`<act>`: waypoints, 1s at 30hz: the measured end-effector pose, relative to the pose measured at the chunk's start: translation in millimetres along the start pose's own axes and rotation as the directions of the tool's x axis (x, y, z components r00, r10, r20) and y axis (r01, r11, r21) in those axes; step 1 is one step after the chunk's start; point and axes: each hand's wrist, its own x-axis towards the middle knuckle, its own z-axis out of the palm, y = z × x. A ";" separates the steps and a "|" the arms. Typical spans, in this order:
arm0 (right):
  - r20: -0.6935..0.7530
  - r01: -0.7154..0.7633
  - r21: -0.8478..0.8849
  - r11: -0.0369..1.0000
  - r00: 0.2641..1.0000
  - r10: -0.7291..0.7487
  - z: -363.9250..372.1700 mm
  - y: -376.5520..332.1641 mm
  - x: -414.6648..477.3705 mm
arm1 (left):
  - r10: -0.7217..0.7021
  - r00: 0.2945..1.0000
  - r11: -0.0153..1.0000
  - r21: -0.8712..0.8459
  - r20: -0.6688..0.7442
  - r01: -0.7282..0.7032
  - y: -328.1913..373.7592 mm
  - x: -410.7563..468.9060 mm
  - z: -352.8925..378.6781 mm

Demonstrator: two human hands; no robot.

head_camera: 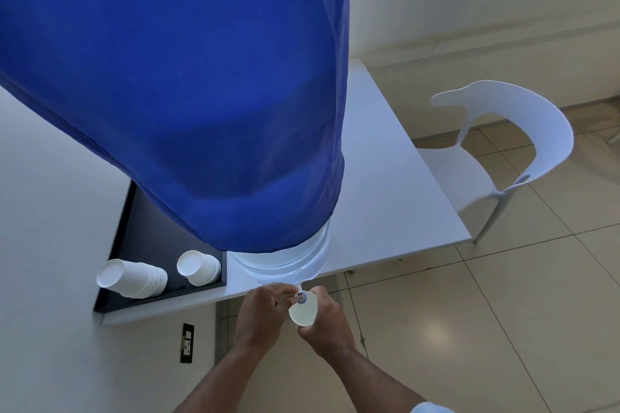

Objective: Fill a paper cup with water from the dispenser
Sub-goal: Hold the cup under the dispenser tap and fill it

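A large water bottle under a blue cloth cover [188, 93] stands on a clear dispenser base [288, 261] at the front edge of a white table [396, 211]. Its small tap [301, 295] juts out over the edge. My right hand [327, 328] holds a white paper cup [302, 312] directly under the tap, with the cup's open mouth facing up. My left hand [261, 315] has its fingers pinched on the tap. Whether water is flowing cannot be seen.
A black tray [141, 231] on the table's left holds two stacks of white paper cups lying on their sides [134, 278] [199, 267]. A white plastic chair [496, 157] stands to the right on a tiled floor. A wall socket [187, 342] sits below the table.
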 end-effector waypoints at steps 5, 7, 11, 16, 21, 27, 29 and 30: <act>-0.005 0.006 -0.009 1.000 1.000 -0.006 -0.5 1.6 1.5 | -0.008 1.000 1.000 -0.005 0.009 0.008 -2.7 3.1 1.0; -0.002 0.005 -0.010 1.000 1.000 -0.005 -1.3 1.9 2.2 | -0.007 1.000 1.000 -0.003 0.010 0.007 -4.1 2.9 0.9; 0.003 0.006 -0.012 1.000 1.000 -0.006 -2.0 3.1 2.6 | 0.017 1.000 1.000 0.005 0.006 -0.017 -5.7 2.1 0.4; 0.004 0.009 -0.016 1.000 1.000 -0.009 -0.1 5.6 2.6 | 0.038 0.999 0.999 0.022 -0.006 -0.038 -5.2 2.7 0.8; 0.003 0.019 -0.012 1.000 1.000 -0.018 2.1 6.7 4.5 | 0.037 0.999 0.998 0.053 0.003 -0.037 -4.2 2.8 1.5; -0.002 0.020 -0.004 1.000 1.000 -0.020 3.3 6.5 5.8 | 0.035 0.999 0.994 0.108 -0.039 -0.031 -1.3 2.2 4.0; -0.002 0.018 -0.003 1.000 1.000 -0.018 3.1 6.8 5.6 | 0.070 0.996 0.988 0.145 -0.054 -0.061 0.4 0.1 4.0; -0.002 0.016 -0.001 1.000 1.000 -0.016 3.0 6.9 5.8 | 0.091 0.994 0.982 0.170 -0.062 -0.079 1.6 -1.1 4.0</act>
